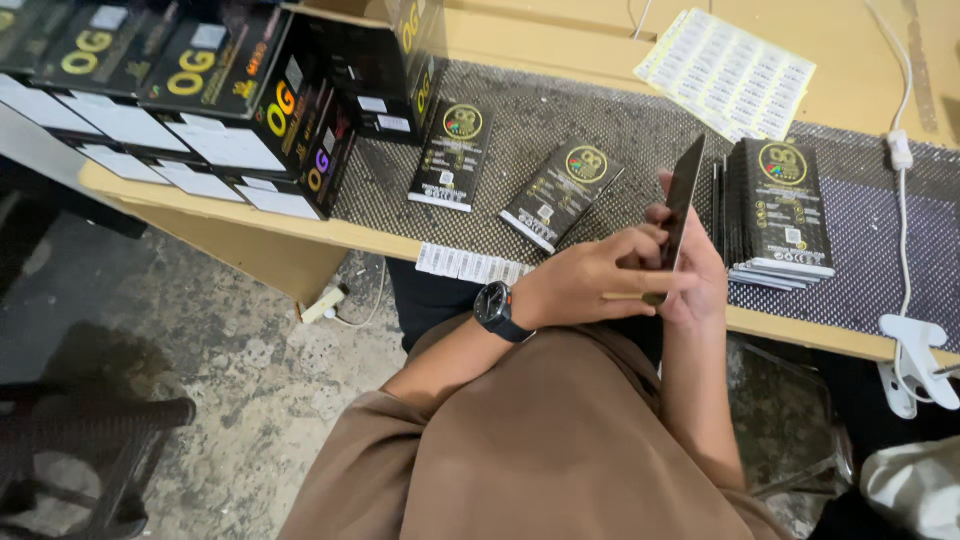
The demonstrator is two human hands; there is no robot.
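Both hands hold one thin black flat card package edge-on above the table's front edge. My left hand, with a black wristwatch on its wrist, presses fingers against the package's side. My right hand grips it from below and behind. A small yellowish strip sits between my fingers at the package's lower end. To the right, a stack of the same black packages lies on the dark mesh mat. Two single black packages lie flat to the left.
Black boxes with yellow and coloured lettering are piled at the left of the wooden table. A label sheet lies at the back, a label strip at the front edge. A white cable and clamp sit at right. A dark stool stands on the floor.
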